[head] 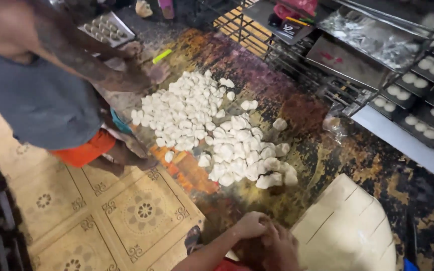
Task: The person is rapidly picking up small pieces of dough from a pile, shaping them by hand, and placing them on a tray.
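While the left hand [249, 224] and right hand [277, 247] press clenched together at the near edge, grasping nothing visible, the scored pale dough slab [345, 231] lies just right; cut white dough pieces [212, 130] heap farther.

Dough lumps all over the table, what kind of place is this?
Probably a small bakery. A heap of cut dough pieces lies on the worn table, a big scored dough slab sits by the person's hands, and a rack of trays holds round dough balls.
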